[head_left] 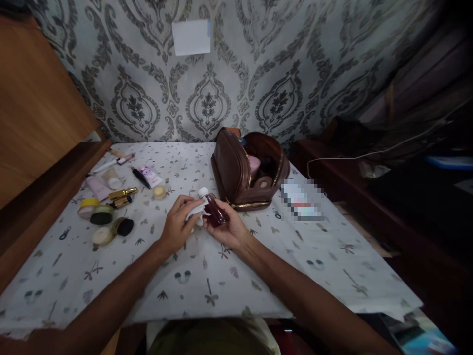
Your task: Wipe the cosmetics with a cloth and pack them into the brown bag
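In my right hand is a small bottle of dark red colour with a white cap, tilted to the left over the table. My left hand is closed on a crumpled white tissue, which touches the bottle's side near the cap. Just behind the hands stands a brown toiletry bag, unzipped and gaping, with a pink item and darker things inside. A small pale yellow jar lies left of the bottle.
Jars, tubes, gold-coloured small bottles and a black pen-like item lie on the left of the cloth-covered table. A blurred-out flat object is on the right. A wooden panel borders the left.
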Demonstrator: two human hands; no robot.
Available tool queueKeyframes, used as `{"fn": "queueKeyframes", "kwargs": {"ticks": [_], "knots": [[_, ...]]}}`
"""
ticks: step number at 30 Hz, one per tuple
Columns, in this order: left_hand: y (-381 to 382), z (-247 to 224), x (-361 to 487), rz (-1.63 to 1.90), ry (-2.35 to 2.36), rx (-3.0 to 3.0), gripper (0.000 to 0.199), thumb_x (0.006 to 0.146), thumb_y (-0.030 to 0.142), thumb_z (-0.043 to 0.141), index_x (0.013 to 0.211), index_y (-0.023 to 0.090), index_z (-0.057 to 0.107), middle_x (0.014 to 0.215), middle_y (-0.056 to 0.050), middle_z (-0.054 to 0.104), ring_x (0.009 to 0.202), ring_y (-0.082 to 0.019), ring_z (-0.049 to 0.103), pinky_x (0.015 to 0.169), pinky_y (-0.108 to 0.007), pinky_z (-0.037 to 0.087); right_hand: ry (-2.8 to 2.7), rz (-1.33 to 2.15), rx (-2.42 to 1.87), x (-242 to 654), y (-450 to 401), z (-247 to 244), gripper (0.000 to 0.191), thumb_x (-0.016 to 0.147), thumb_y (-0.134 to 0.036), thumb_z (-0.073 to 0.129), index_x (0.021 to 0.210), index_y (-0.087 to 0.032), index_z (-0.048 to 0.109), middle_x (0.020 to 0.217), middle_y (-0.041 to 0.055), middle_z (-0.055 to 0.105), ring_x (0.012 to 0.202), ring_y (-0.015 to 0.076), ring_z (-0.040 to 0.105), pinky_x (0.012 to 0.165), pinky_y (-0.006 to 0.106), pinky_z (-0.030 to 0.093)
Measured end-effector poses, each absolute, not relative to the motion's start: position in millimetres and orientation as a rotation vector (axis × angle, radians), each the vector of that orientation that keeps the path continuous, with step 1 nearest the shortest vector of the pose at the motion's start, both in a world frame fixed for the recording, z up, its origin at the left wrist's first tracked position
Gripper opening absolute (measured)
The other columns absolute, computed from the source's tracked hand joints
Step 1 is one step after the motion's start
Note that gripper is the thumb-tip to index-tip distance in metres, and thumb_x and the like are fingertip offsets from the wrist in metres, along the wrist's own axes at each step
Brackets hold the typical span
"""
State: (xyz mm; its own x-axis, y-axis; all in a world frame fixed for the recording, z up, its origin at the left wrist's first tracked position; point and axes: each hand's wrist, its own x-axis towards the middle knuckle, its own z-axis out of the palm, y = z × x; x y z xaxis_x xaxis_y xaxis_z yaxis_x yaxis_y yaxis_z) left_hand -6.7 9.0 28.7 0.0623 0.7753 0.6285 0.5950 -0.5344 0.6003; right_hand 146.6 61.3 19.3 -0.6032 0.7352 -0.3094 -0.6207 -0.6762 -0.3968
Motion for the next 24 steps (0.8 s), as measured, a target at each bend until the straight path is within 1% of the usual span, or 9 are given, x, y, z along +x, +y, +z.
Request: {"fn": "queueKeyframes", "kwargs": {"ticks": [2,5,8,11,13,16,19,24], "knots": [[11,30,-9,1.492,1.458,2.086,0.028,0.092,0.020,0.054,0.119,0.024,0.063,0.100,-0.004,0.056,0.095,-0.018,0.057,0.084,-0.032,0.049,-0.305,2.273,-0.587,145,60,20,0.004,0.080,-0.020,0.070,0.081,-0.018,0.067,0.075,0.0004,0.073,0.069,0.0139,0.067,0.064,0.025,0.056],[10,30,-8,1.488,1.407,2.092,0.029,0.092,0.019,0.055,0.119,0.024,0.064,0.101,-0.004,0.055,0.095,-0.017,0.057,0.084,-0.031,0.048,-0.270,2.244,-0.611,144,60,21,0.003,0.079,-0.019,0.070,0.080,-0.018,0.068,0.076,0.0000,0.074,0.068,0.0127,0.067,0.064,0.024,0.055],[6,28,-4,1.381,1.230,2.232,0.032,0.091,0.018,0.056,0.121,0.025,0.063,0.104,-0.005,0.056,0.097,-0.017,0.057,0.085,-0.031,0.048,-0.242,2.198,-0.620,145,62,23,0.005,0.080,-0.019,0.068,0.084,-0.015,0.070,0.078,0.0011,0.075,0.069,0.0121,0.067,0.064,0.022,0.054],[3,26,0,1.270,1.116,2.332,0.034,0.092,0.017,0.054,0.123,0.026,0.063,0.106,-0.007,0.056,0.096,-0.018,0.058,0.082,-0.031,0.049,-0.255,2.221,-0.621,147,65,25,0.011,0.083,-0.023,0.066,0.086,-0.013,0.070,0.080,0.0032,0.076,0.070,0.0136,0.068,0.065,0.023,0.056],[3,26,0,1.297,1.155,2.309,0.033,0.093,0.018,0.053,0.123,0.026,0.063,0.105,-0.007,0.056,0.096,-0.018,0.058,0.083,-0.032,0.049,-0.242,2.223,-0.620,147,66,25,0.011,0.085,-0.023,0.063,0.086,-0.014,0.070,0.078,0.0026,0.076,0.069,0.0136,0.068,0.064,0.023,0.056],[9,27,-7,1.424,1.371,2.176,0.031,0.092,0.021,0.054,0.121,0.025,0.064,0.103,-0.006,0.056,0.097,-0.019,0.057,0.085,-0.034,0.048,-0.196,2.215,-0.610,146,66,24,0.012,0.088,-0.019,0.058,0.086,-0.016,0.069,0.078,0.0014,0.076,0.069,0.0138,0.068,0.064,0.025,0.057],[15,29,-14,1.507,1.522,2.062,0.027,0.091,0.022,0.056,0.117,0.022,0.066,0.097,-0.004,0.056,0.093,-0.018,0.057,0.084,-0.033,0.048,-0.183,2.272,-0.598,144,66,23,0.016,0.091,-0.022,0.054,0.090,-0.016,0.069,0.084,0.0038,0.076,0.074,0.0166,0.069,0.067,0.029,0.058],[14,29,-14,1.417,1.378,2.114,0.027,0.092,0.022,0.056,0.117,0.023,0.065,0.096,-0.004,0.056,0.091,-0.017,0.057,0.080,-0.031,0.048,-0.149,2.273,-0.566,145,71,22,0.024,0.095,-0.030,0.049,0.091,-0.016,0.068,0.084,0.0045,0.076,0.075,0.0167,0.069,0.068,0.030,0.058]]}}
